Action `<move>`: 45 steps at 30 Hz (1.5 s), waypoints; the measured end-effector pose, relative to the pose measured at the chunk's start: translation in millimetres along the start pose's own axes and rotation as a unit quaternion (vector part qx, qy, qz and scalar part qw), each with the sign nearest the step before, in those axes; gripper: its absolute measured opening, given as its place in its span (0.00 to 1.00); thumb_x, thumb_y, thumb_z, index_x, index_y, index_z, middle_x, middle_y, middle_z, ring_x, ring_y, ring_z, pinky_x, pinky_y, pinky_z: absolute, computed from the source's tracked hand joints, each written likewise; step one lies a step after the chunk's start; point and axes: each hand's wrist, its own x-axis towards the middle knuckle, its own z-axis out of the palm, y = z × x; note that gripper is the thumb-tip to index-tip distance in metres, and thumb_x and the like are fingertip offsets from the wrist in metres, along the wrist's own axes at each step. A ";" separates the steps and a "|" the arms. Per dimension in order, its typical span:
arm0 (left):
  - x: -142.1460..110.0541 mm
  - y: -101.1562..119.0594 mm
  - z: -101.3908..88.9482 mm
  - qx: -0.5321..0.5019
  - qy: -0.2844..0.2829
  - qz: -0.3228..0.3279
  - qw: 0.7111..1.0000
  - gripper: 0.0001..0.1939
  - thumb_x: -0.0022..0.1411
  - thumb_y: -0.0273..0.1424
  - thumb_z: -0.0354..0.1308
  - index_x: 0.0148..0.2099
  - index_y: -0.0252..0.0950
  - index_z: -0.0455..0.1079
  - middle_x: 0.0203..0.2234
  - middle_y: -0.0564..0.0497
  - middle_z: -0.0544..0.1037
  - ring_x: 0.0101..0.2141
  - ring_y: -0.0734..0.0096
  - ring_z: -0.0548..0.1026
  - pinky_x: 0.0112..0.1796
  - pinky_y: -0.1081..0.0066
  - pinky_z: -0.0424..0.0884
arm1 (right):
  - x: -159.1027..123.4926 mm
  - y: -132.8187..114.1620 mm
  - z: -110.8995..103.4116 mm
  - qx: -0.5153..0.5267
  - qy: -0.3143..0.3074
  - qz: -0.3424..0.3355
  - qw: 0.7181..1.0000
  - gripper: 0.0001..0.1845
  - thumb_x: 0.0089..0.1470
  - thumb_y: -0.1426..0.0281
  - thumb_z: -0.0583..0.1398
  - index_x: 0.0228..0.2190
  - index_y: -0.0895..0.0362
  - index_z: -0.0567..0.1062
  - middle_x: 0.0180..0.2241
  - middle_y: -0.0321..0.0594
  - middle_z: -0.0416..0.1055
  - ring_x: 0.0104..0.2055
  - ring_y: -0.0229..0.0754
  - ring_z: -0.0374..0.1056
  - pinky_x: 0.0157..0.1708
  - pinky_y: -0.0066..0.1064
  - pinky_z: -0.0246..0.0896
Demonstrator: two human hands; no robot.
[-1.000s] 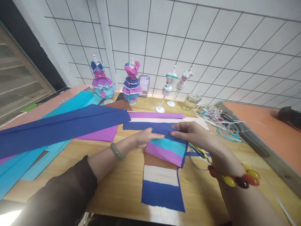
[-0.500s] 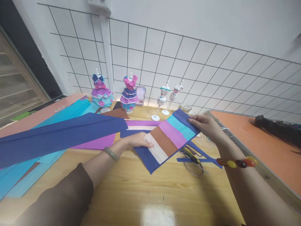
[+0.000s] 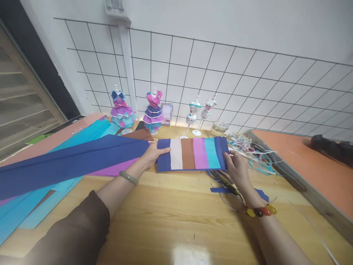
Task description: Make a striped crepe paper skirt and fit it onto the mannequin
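Note:
A striped crepe paper panel is stretched sideways above the table, with bands of blue, white, brown, purple and turquoise and a blue lower edge. My left hand pinches its left blue end, thumb on the front face. At the opposite end, my right hand grips the blue border between thumb and fingers. Below the right end lie scissors with yellow-green and dark handles, partly covered by my right hand and wrist. A narrow blue paper strip lies beneath them.
Long folded blue paper and turquoise sheets spread over the left side. Two mini mannequins in paper dresses and two barer mannequins stand along the wall. A glass jar and tangled ribbons sit back right.
The panel was partly folded on the table under both hands, then was lifted and tilted. Now it is level and spread between my hands, which have moved apart.

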 end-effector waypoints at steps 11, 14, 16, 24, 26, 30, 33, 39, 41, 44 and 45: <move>-3.4 -27.2 26.7 0.019 0.040 0.029 0.999 0.20 0.52 0.40 0.61 0.43 0.32 0.71 0.39 0.43 0.78 0.38 0.61 0.76 0.41 0.62 0.70 | -4.2 17.4 3.9 -0.039 0.033 0.043 0.998 0.23 0.52 0.49 0.50 0.32 0.56 0.68 0.16 0.35 0.65 0.16 0.41 0.60 0.18 0.32 0.51; -1.1 -29.2 26.3 0.068 0.104 0.088 0.988 0.17 0.57 0.41 0.56 0.44 0.34 0.69 0.42 0.46 0.76 0.40 0.65 0.74 0.41 0.66 0.68 | -3.8 20.5 1.8 -0.055 0.010 0.035 0.998 0.23 0.52 0.49 0.50 0.31 0.56 0.68 0.14 0.34 0.63 0.16 0.42 0.59 0.18 0.32 0.50; -1.8 -26.4 24.6 0.111 0.136 0.126 0.976 0.16 0.58 0.42 0.54 0.42 0.35 0.69 0.40 0.49 0.76 0.39 0.67 0.72 0.40 0.70 0.67 | -4.4 20.8 1.5 -0.063 -0.006 0.029 0.998 0.22 0.53 0.50 0.50 0.30 0.55 0.68 0.14 0.35 0.63 0.17 0.42 0.60 0.19 0.32 0.50; -12.4 -8.9 22.3 0.248 0.161 0.207 0.933 0.16 0.60 0.42 0.52 0.27 0.36 0.62 0.18 0.58 0.61 0.22 0.78 0.59 0.25 0.75 0.54 | -8.3 22.1 3.3 -0.095 -0.006 0.019 0.995 0.20 0.54 0.52 0.49 0.30 0.55 0.67 0.20 0.40 0.68 0.22 0.45 0.64 0.23 0.34 0.53; -13.1 -7.0 21.4 0.262 0.160 0.215 0.927 0.16 0.60 0.42 0.52 0.26 0.36 0.61 0.18 0.58 0.60 0.21 0.78 0.58 0.24 0.75 0.54 | -8.6 22.8 4.2 -0.101 -0.003 0.019 0.995 0.19 0.54 0.53 0.49 0.30 0.55 0.66 0.20 0.40 0.67 0.23 0.46 0.64 0.23 0.34 0.53; -12.2 -4.9 18.9 0.275 0.159 0.220 0.923 0.15 0.60 0.42 0.52 0.30 0.36 0.65 0.21 0.56 0.68 0.24 0.76 0.65 0.27 0.75 0.59 | -9.0 23.4 5.6 -0.109 -0.001 0.023 0.994 0.18 0.54 0.54 0.48 0.30 0.55 0.66 0.22 0.41 0.68 0.23 0.46 0.64 0.23 0.34 0.52; -9.2 -7.7 18.2 0.221 0.117 0.179 0.952 0.15 0.57 0.42 0.57 0.40 0.36 0.68 0.34 0.51 0.76 0.35 0.70 0.72 0.34 0.73 0.66 | -8.5 25.0 5.5 -0.109 -0.002 0.032 0.994 0.18 0.54 0.54 0.48 0.30 0.55 0.66 0.21 0.40 0.68 0.22 0.45 0.64 0.23 0.33 0.52; -4.9 -24.6 23.8 0.150 0.037 0.064 0.986 0.19 0.56 0.41 0.57 0.44 0.31 0.70 0.39 0.43 0.78 0.37 0.62 0.76 0.36 0.66 0.71 | -6.1 28.2 3.6 -0.112 0.012 0.038 0.993 0.19 0.55 0.53 0.47 0.28 0.55 0.65 0.20 0.40 0.66 0.24 0.46 0.64 0.24 0.35 0.52; -5.6 -26.8 25.9 0.168 0.060 0.079 0.981 0.18 0.59 0.40 0.54 0.46 0.32 0.70 0.40 0.44 0.78 0.38 0.62 0.75 0.38 0.65 0.70 | -6.7 27.6 3.7 -0.109 0.014 0.037 0.993 0.19 0.55 0.53 0.47 0.28 0.54 0.65 0.19 0.40 0.66 0.23 0.47 0.63 0.25 0.36 0.53; -7.8 -24.3 26.0 0.212 0.122 0.121 0.962 0.17 0.61 0.41 0.51 0.46 0.35 0.69 0.42 0.46 0.76 0.41 0.63 0.73 0.41 0.67 0.67 | -8.8 25.9 5.1 -0.095 0.010 0.037 0.995 0.21 0.55 0.51 0.47 0.30 0.55 0.66 0.19 0.39 0.66 0.22 0.46 0.63 0.23 0.36 0.53; -8.7 -22.5 25.3 0.229 0.138 0.134 0.954 0.16 0.61 0.41 0.51 0.45 0.36 0.69 0.41 0.47 0.76 0.40 0.64 0.72 0.41 0.68 0.66 | -9.6 25.2 5.6 -0.091 0.006 0.036 0.995 0.22 0.54 0.50 0.47 0.30 0.55 0.66 0.19 0.39 0.67 0.21 0.45 0.63 0.23 0.35 0.53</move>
